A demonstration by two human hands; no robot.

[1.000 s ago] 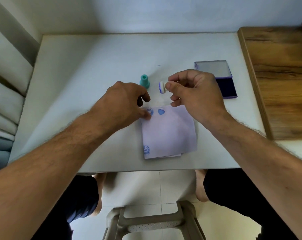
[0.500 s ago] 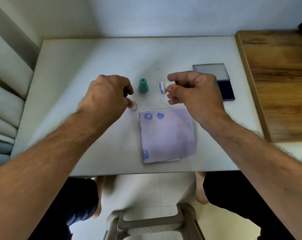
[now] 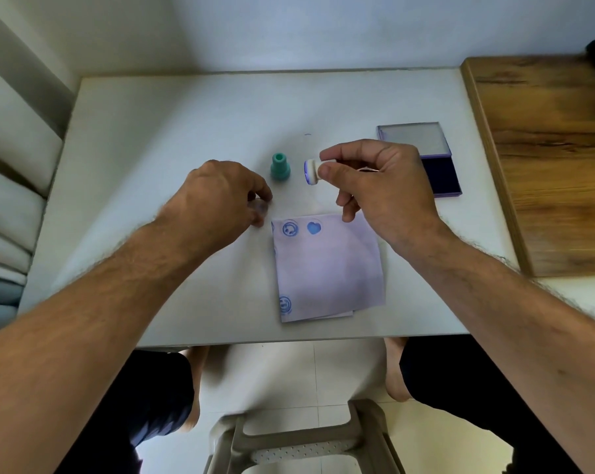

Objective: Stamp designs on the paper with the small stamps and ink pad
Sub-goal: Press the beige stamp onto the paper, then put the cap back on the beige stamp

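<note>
A folded pale paper [image 3: 328,268] lies on the white table [image 3: 186,124], with two blue prints along its top edge and one at its lower left corner. My right hand [image 3: 378,189] pinches a small white stamp [image 3: 312,171] above the paper, its blue inked face turned left. My left hand [image 3: 217,203] hovers left of the paper, fingertips closed around a small clear cap [image 3: 261,209] that is blurred. A teal stamp [image 3: 280,166] stands upright between my hands. The open ink pad [image 3: 441,174] lies to the right, lid raised behind it.
A wooden board [image 3: 545,159] adjoins the table on the right. Cushions [image 3: 5,186] line the left side. A plastic stool [image 3: 302,439] and the person's legs show below the table's front edge.
My left hand left the paper's top corner, moved left and closed on the small clear cap. My right hand kept the white stamp roughly in place.
</note>
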